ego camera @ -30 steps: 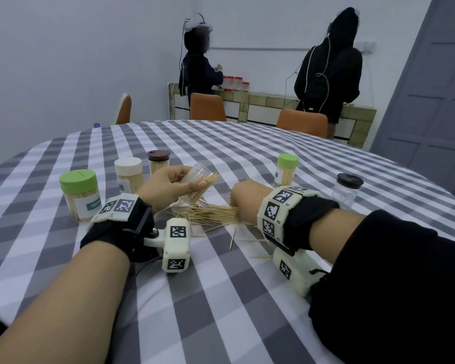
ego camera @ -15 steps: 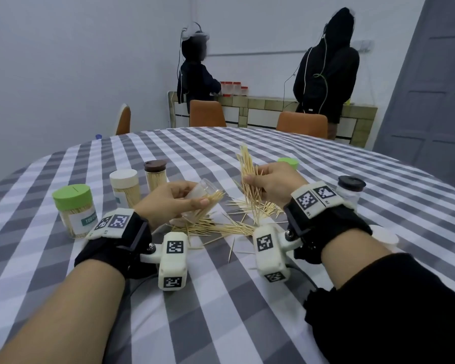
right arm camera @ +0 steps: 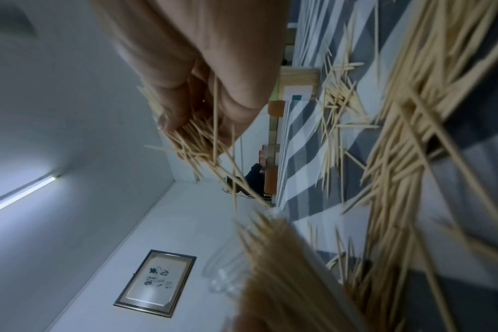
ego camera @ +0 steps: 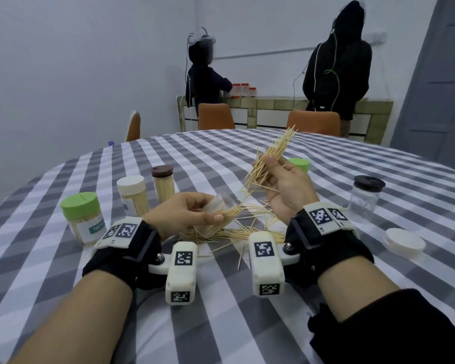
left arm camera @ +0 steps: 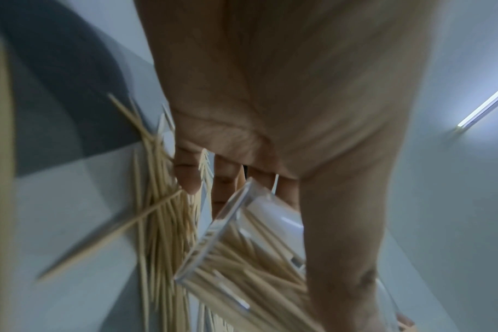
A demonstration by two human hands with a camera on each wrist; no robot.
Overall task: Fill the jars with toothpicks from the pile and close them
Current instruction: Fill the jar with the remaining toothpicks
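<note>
While the left hand (ego camera: pixel 187 214) at centre frame grips the clear jar (ego camera: pixel 218 206), tipped with its mouth toward the right, the right hand (ego camera: pixel 284 187) up and to its right pinches a toothpick bundle (ego camera: pixel 273 156) slanting upward, above the pile (ego camera: pixel 237 232).

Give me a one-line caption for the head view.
Left hand tilts an open jar while the right hand lifts a bunch of toothpicks above the pile.

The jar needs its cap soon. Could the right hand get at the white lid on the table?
Probably not yet: the right hand grips a toothpick bundle; the white lid lies unobstructed nearby.
</note>
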